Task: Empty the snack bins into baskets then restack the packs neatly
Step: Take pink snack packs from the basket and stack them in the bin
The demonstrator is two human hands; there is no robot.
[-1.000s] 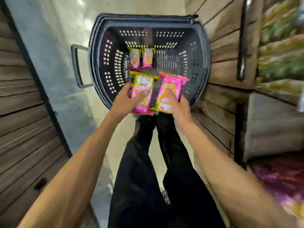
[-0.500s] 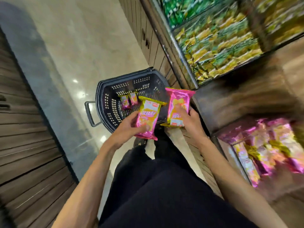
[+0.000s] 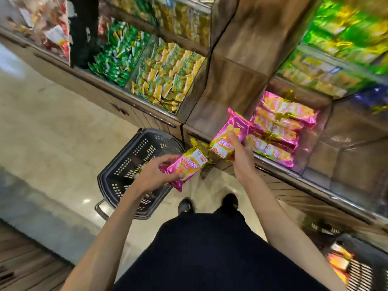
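- Head view, from the left: the dark basket (image 3: 130, 158) sits on the floor just beside the shelf base. My left arm covers most of its inside, so I cannot tell what remains in it.
- My left hand (image 3: 155, 175) is over the basket, with fingers and thumb curled round the lower end of a pink-and-gold pack (image 3: 190, 165). The pack is tilted, its gold crimped end pointing up towards the shelf.
- My right hand (image 3: 241, 153) is higher and nearer the shelf. It clasps a second pack (image 3: 227, 137) round the middle, thumb across the printed face, with the top end just beside the stacked packs (image 3: 281, 127).
- Those packs lie in flat, overlapping rows in the wooden bin (image 3: 336, 148). I'd judge this is restacking, with the right pack first to go in.
- Handling, as I judge it: the packs look light, and the foil is glossy and probably slippery. The contents are likely brittle, so I'd use a gentle hold.
- I'd hold each across its flat middle, not by the crimped ends, which would fold and let it swing.
- I'd lay it flat in line with the row. Pushing it in edge-first could shove the neighbouring packs askew.
- Far right, at the bottom: another basket (image 3: 361, 274) holds something orange, too blurred to name.
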